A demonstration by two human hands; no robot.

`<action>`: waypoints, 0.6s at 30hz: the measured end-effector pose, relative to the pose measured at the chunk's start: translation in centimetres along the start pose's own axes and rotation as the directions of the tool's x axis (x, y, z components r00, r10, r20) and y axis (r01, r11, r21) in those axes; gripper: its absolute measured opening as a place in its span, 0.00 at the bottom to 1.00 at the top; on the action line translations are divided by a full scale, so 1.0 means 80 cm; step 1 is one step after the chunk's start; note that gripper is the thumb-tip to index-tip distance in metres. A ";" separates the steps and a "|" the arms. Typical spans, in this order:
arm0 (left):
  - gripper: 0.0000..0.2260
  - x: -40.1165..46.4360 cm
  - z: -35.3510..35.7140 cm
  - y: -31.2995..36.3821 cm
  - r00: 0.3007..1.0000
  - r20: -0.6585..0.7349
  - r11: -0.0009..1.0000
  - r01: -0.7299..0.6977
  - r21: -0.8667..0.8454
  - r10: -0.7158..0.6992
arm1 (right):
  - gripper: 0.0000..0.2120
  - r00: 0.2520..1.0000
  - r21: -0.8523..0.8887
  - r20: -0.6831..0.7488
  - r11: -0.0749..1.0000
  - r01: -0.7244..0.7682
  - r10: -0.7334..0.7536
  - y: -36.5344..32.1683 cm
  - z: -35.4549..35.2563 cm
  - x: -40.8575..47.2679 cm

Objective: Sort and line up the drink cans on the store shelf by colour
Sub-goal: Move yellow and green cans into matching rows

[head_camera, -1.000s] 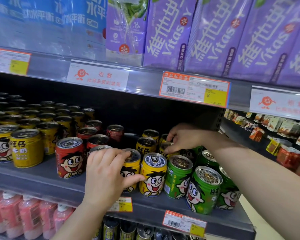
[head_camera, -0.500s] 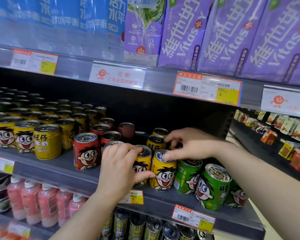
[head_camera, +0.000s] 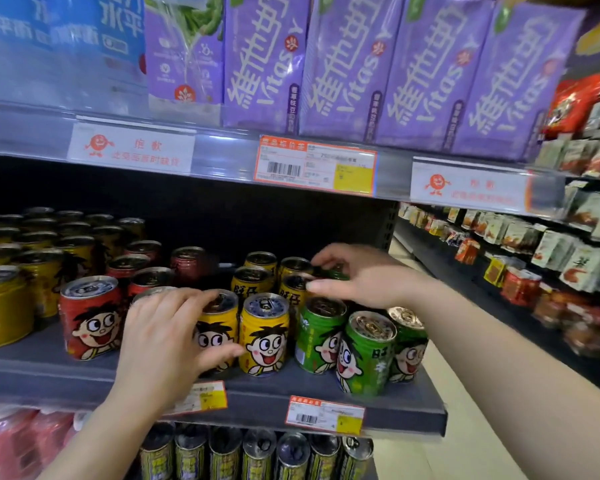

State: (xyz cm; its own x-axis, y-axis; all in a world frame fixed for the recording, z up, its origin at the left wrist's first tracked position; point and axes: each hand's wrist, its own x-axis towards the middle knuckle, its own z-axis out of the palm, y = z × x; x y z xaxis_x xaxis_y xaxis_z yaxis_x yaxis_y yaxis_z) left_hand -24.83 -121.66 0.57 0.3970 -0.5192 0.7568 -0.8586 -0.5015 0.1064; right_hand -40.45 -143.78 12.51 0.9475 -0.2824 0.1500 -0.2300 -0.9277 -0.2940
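Small cartoon-face cans stand on the grey shelf [head_camera: 32, 375]. My left hand [head_camera: 167, 337] wraps a front-row yellow can [head_camera: 219, 327], fingers over its lid, thumb on its front; a silver-topped can behind the hand is mostly hidden. Beside it stands another yellow can [head_camera: 264, 337]. To the left are a red can [head_camera: 90, 317], more red ones behind it, and a block of gold-yellow cans [head_camera: 0, 306]. Three green cans [head_camera: 364, 358] sit at the front right. My right hand [head_camera: 361, 275] reaches behind them, fingers curled over a rear green can [head_camera: 336, 273], next to the back yellow cans [head_camera: 253, 278].
The upper shelf [head_camera: 222, 161] hangs low over the cans, with price tags and purple cartons [head_camera: 343, 71] on it. The shelf ends at the right, past the green cans. Pink bottles [head_camera: 11, 441] and dark cans [head_camera: 257, 455] fill the shelf below. Snack racks [head_camera: 551, 258] line the aisle.
The view has drawn closer and shifted a little right. Both hands stay on the same group of cans; no can has visibly changed place.
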 end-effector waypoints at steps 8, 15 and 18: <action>0.39 -0.002 -0.004 0.092 0.998 -0.060 0.971 -0.049 -0.236 0.036 | 0.09 0.988 0.039 -0.029 0.988 -0.151 0.152 0.074 -0.037 -0.058; 0.35 -0.007 0.027 0.175 0.991 0.049 0.937 -0.101 -0.335 0.125 | 0.38 0.959 -0.222 0.120 0.949 -0.225 0.256 0.102 -0.026 -0.102; 0.36 -0.012 0.039 0.192 0.991 0.100 0.951 -0.053 -0.306 0.087 | 0.36 0.978 -0.175 0.010 0.963 -0.205 0.210 0.111 -0.006 -0.101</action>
State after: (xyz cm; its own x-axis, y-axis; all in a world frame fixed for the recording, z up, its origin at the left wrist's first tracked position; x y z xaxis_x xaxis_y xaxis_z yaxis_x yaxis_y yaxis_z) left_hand -37.41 -131.01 -0.55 0.3512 -0.6277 0.6947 -0.9363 -0.2379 0.2584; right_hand -50.23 -149.87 9.11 0.8805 -0.4680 0.0754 -0.4542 -0.8784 -0.1486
